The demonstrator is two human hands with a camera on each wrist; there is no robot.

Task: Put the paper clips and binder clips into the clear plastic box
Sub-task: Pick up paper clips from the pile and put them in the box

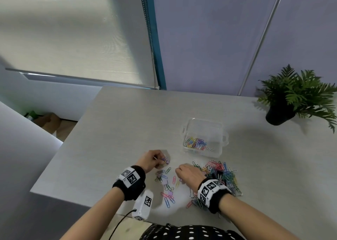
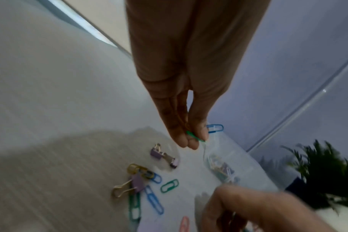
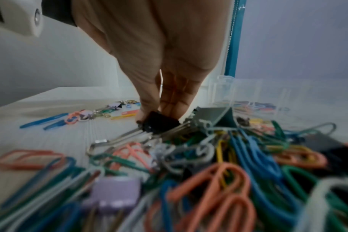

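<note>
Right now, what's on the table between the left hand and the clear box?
Head view: bare tabletop between the left hand and the clear plastic box. The loose clips lie nearer the person.

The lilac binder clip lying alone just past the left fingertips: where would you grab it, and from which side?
Take the lilac binder clip by its folded body, pinching the two flat sides from above. It seems to lie on its side with the wire handles stretched out flat, so they offer little to hold. The table around it is bare, so fingers probably fit on either side.
</note>
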